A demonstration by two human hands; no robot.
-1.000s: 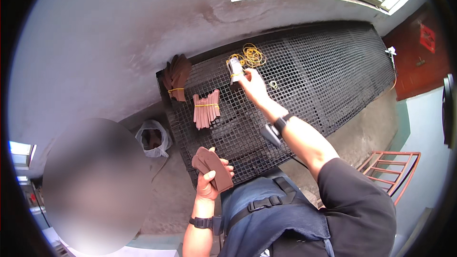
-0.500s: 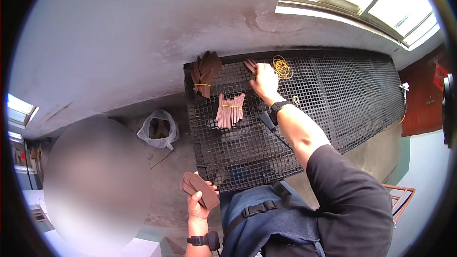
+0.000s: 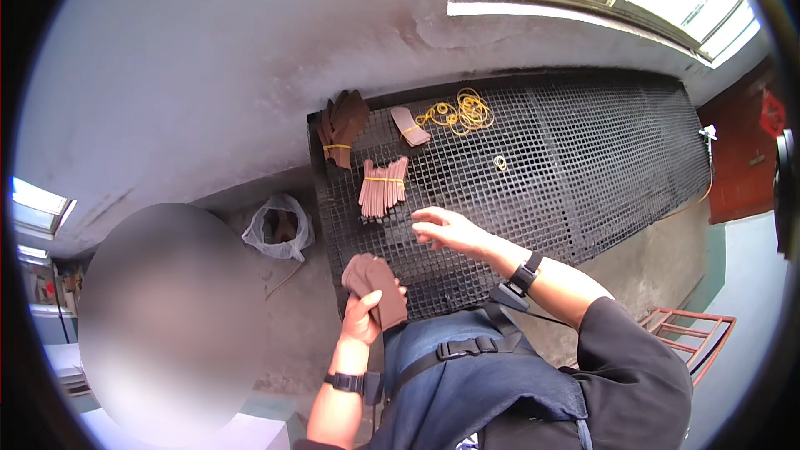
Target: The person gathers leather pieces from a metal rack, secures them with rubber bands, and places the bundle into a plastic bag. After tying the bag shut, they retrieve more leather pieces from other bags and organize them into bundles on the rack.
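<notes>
My left hand (image 3: 360, 322) is closed around a stack of flat brown strips with rounded ends (image 3: 385, 290), held up at the table's near left edge. Bent fingers, slightly apart, show on my right hand (image 3: 446, 232), which hovers over the mesh tabletop (image 3: 533, 192) to the right of that stack; I see nothing in it. Beyond it, a fanned pinkish bundle of strips (image 3: 383, 190) lies with a yellow band around its middle. A smaller banded pinkish bundle (image 3: 410, 127) rests farther back, touching loose yellow rubber bands (image 3: 468, 112).
Dark brown banded strips (image 3: 342, 125) lie at the table's far left corner against the wall. A pale small band loop (image 3: 500, 163) sits mid-table. On the floor at left stands a clear plastic bag (image 3: 279, 229); a reddish metal frame (image 3: 687, 337) is at right.
My right hand has left the small pinkish bundle, drawing back toward me and the brown stack. That bundle now lies uncovered. My left hand has risen slightly with its stack.
</notes>
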